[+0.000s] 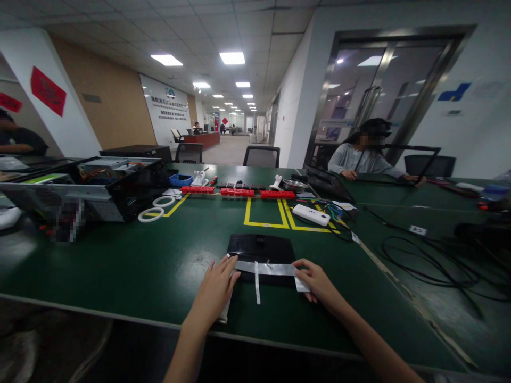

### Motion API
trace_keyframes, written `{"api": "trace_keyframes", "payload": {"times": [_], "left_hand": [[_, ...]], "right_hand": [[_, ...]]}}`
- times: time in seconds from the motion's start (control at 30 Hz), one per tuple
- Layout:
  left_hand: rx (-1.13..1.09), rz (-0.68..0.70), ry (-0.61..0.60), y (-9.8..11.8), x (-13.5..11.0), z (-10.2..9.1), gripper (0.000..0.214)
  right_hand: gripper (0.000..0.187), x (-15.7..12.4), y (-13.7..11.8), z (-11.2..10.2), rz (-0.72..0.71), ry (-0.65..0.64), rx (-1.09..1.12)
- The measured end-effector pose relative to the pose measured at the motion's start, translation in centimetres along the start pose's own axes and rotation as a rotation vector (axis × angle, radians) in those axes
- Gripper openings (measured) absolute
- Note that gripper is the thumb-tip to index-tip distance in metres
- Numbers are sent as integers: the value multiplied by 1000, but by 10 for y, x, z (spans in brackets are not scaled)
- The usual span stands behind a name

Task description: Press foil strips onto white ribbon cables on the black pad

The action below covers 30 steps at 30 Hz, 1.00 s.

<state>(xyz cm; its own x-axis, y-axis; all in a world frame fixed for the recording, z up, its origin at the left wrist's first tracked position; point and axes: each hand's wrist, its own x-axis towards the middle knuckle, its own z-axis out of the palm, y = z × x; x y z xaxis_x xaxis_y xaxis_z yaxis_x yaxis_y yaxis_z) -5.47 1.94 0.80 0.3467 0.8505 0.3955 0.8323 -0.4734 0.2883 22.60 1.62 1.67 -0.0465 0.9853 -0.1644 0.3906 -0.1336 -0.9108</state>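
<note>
A glossy black plate (261, 246), like a monitor stand base, lies flat on the green table in front of me. Across it runs a silvery strip of tape (279, 269), and a narrow white strip (257, 290) crosses this toward me. A small metal piece (269, 264) shows near the crossing. My left hand (215, 290) rests with fingers stretched out at the tape's left end; a pale-edged object (224, 315) is partly hidden beneath it. My right hand (319, 282) pinches the tape's right end, with a white piece (301, 285) hanging under the fingers.
At left stands an open computer case (120, 191) beside two white rings (151, 214). Red strips (237, 192), a blue tray (181, 179) and a white device (311, 215) lie farther back. Black cables (431, 266) sprawl at right. Another person (361, 154) sits across, holding a black frame.
</note>
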Motion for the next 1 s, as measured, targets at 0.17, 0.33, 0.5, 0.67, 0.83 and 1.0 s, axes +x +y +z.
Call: {"api": "trace_keyframes", "payload": {"times": [0.17, 0.33, 0.5, 0.67, 0.83, 1.0], "left_hand": [[-35, -50, 63, -20, -25, 8, 34], [-65, -88, 90, -24, -39, 17, 37], [-63, -109, 51, -26, -38, 16, 38], [-60, -98, 54, -26, -39, 16, 36], [-54, -98, 66, -23, -39, 14, 33], [-52, -103, 31, -21, -38, 12, 33]], "right_hand": [[36, -3, -10, -3, 39, -33, 49], [41, -2, -29, -8, 6, -57, 74], [48, -3, -52, -10, -39, -104, 117], [41, -17, -72, -33, -76, 16, 205], [33, -50, -74, -88, -102, 273, 405], [35, -86, -30, -147, -164, 667, 558]]}}
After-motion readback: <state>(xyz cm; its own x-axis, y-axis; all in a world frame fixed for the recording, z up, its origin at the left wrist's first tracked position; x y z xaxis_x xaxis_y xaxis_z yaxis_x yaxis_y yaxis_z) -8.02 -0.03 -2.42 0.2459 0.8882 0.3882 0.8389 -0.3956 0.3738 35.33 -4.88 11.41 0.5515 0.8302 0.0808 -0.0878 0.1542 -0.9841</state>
